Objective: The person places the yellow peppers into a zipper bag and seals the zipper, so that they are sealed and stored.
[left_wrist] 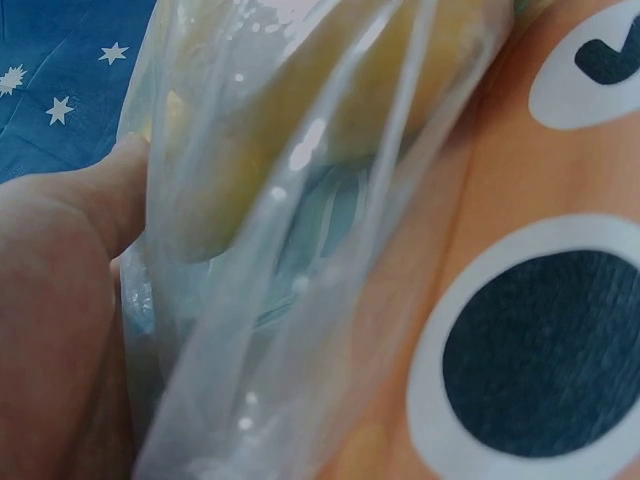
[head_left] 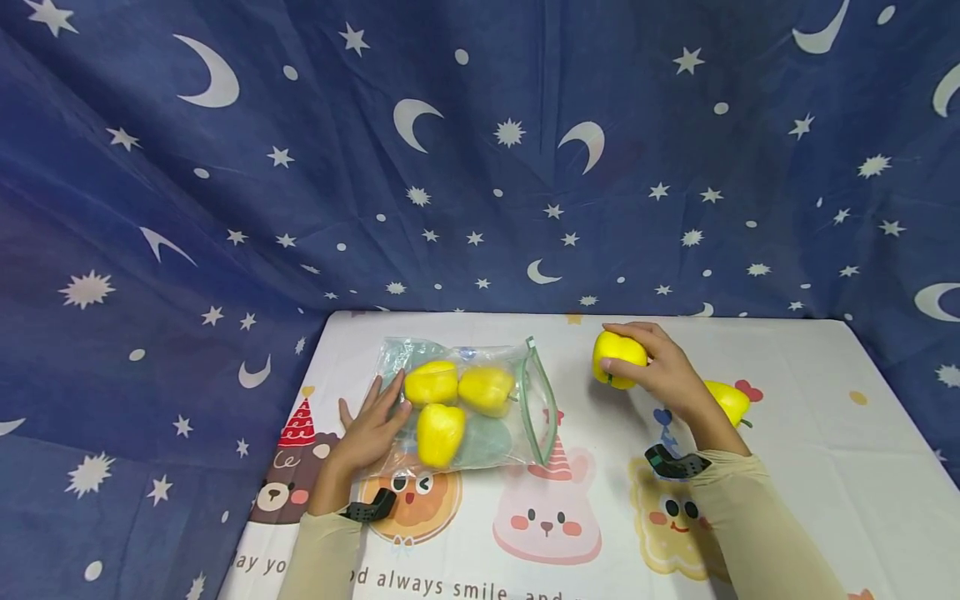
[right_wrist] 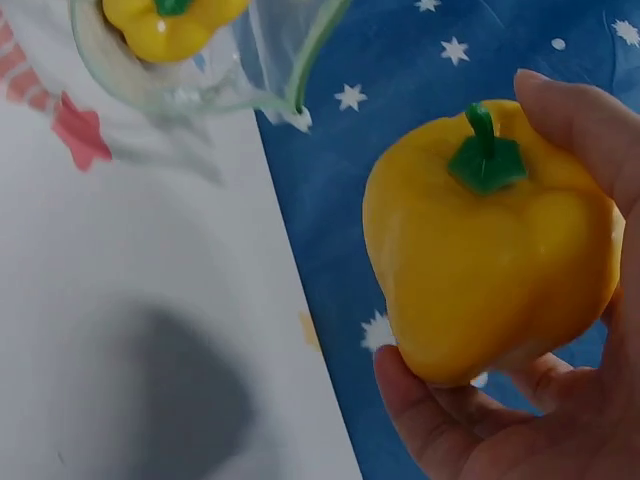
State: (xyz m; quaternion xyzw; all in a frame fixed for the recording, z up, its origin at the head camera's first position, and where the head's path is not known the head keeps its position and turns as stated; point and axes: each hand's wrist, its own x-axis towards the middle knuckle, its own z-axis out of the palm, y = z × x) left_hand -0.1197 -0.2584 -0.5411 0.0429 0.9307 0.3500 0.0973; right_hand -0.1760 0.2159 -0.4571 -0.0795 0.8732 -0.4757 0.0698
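Observation:
A clear zip bag [head_left: 483, 446] with a green zip edge lies on its side, its mouth gaping to the right. Three yellow bell peppers, one of them the front pepper [head_left: 441, 435], are inside it. My left hand [head_left: 372, 433] rests with spread fingers on the bag's closed left end. To the right of the bag mouth, my right hand [head_left: 663, 367] grips another yellow bell pepper [right_wrist: 490, 250] between thumb and fingers. Its green stem shows in the right wrist view, and its shadow falls on the tablecloth. A further yellow pepper [head_left: 726, 400] lies partly hidden behind my right forearm.
A white tablecloth [head_left: 810, 500] printed with cartoon animals and lettering covers the table. Behind and to the left hangs a dark blue curtain [head_left: 480, 167] with moons and stars, meeting the table's back edge. Each wrist carries a black camera mount [head_left: 675, 462].

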